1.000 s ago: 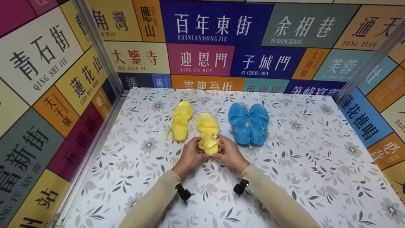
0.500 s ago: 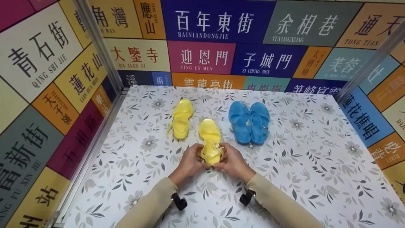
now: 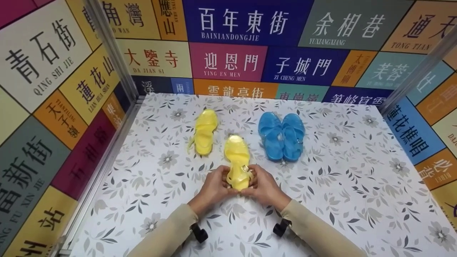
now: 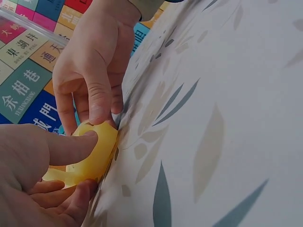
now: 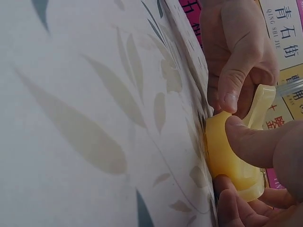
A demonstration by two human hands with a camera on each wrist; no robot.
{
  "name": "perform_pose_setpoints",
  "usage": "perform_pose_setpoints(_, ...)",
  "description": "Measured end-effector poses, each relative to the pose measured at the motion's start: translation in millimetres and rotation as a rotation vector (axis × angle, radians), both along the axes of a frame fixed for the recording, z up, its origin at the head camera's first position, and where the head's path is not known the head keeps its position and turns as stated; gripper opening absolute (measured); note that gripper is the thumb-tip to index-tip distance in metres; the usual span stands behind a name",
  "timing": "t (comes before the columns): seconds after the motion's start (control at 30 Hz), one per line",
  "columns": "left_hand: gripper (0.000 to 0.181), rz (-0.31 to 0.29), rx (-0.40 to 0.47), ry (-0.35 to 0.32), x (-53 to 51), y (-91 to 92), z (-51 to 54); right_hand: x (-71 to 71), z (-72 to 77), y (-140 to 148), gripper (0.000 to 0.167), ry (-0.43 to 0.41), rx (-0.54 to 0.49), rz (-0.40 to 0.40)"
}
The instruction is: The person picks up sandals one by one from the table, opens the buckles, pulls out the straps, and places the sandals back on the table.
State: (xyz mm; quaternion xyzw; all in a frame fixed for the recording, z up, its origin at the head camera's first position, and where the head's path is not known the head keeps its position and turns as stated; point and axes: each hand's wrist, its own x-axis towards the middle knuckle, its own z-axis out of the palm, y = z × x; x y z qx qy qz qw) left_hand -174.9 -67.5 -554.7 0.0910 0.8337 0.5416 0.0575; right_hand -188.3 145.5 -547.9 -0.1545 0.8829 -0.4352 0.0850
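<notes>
A yellow sandal (image 3: 237,151) with a strap and a shiny buckle lies on the table, toe pointing away. My left hand (image 3: 213,187) grips its heel end from the left, thumb on the back of the heel (image 4: 97,151). From the other side, my right hand (image 3: 266,187) pinches the same heel, its thumb beside the left one in the right wrist view. The undersides of the fingers are partly hidden. Farther back on the left, the matching yellow sandal (image 3: 204,137) lies apart from both hands, its strap hanging out to the left.
A pair of blue sandals (image 3: 281,137) lies side by side to the right of the held one. The table (image 3: 357,200) has a white leaf-and-flower cover. Walls of colourful sign panels (image 3: 228,59) enclose its back and sides.
Both hands have drawn the held yellow sandal back toward the person, mostly in the first half second. The other yellow sandal and the blue pair stay in place. The head view has tilted slightly.
</notes>
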Motion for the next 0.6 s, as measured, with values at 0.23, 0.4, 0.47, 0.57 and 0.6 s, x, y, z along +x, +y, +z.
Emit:
perform_pose_setpoints(0.23,0.061,-0.081,-0.053,0.028,-0.4,-9.9,2.3,0.7,0.0,3,0.082,-0.049,-0.003,0.020)
perform_pose_setpoints(0.4,0.046,-0.141,-0.234,0.214,-10.6,-23.2,10.0,-3.7,0.4,8,0.061,-0.060,-0.011,0.017)
perform_pose_setpoints(0.47,0.042,-0.118,-0.295,0.283,-14.5,-25.4,15.5,-6.3,0.7,9,0.048,-0.060,-0.016,0.004)
perform_pose_setpoints(0.57,0.036,-0.060,-0.316,0.372,-21.0,-23.3,24.6,-10.9,1.3,9,0.034,-0.071,-0.037,-0.019)
perform_pose_setpoints(0.6,0.032,-0.048,-0.317,0.394,-23.3,-21.2,27.5,-12.2,1.7,9,0.031,-0.072,-0.044,-0.027)
